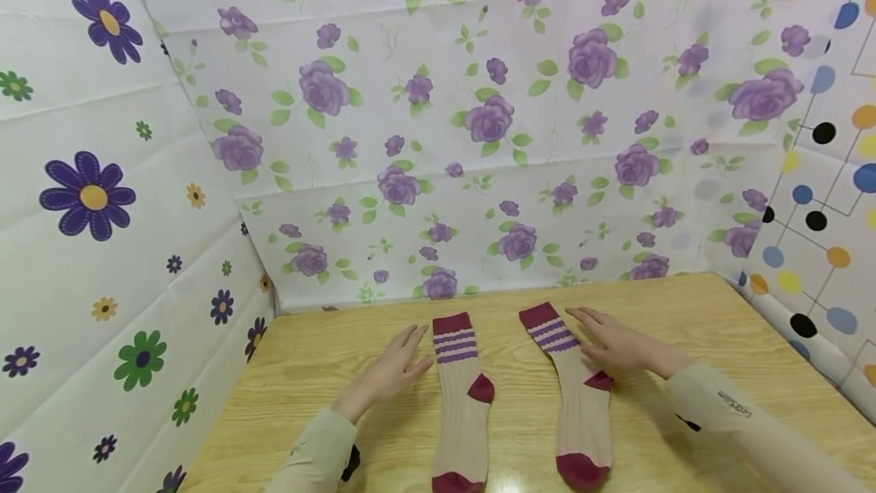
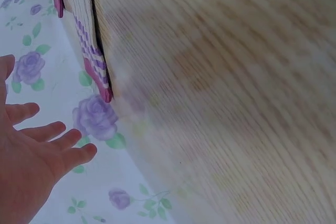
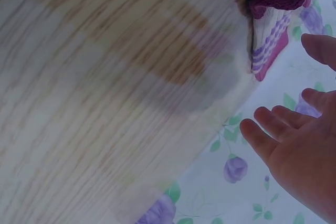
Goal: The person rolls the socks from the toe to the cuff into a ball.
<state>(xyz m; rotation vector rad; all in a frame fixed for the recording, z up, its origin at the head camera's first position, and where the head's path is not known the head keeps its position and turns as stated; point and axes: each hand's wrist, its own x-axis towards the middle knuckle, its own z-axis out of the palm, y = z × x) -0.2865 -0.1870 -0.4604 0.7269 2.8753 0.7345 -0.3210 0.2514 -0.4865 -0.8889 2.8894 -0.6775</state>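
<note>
Two beige socks with maroon cuffs, heels and toes and purple stripes lie flat on the table. The left sock (image 1: 460,409) is nearly straight, its toe at the lower edge of the head view. Tilted a little, the right sock (image 1: 580,402) has its cuff pointing to the upper left. My left hand (image 1: 388,368), fingers extended, is just left of the left sock's cuff and holds nothing. Over the right edge of the other sock, near its stripes and heel, is my right hand (image 1: 619,342), fingers spread and nothing gripped; whether it touches the fabric cannot be told.
The wooden table (image 1: 322,348) ends at a back wall of purple-rose cloth (image 1: 438,128). Flower-patterned cloth (image 1: 61,280) hangs on the left side, and cloth with coloured dots (image 1: 821,249) on the right.
</note>
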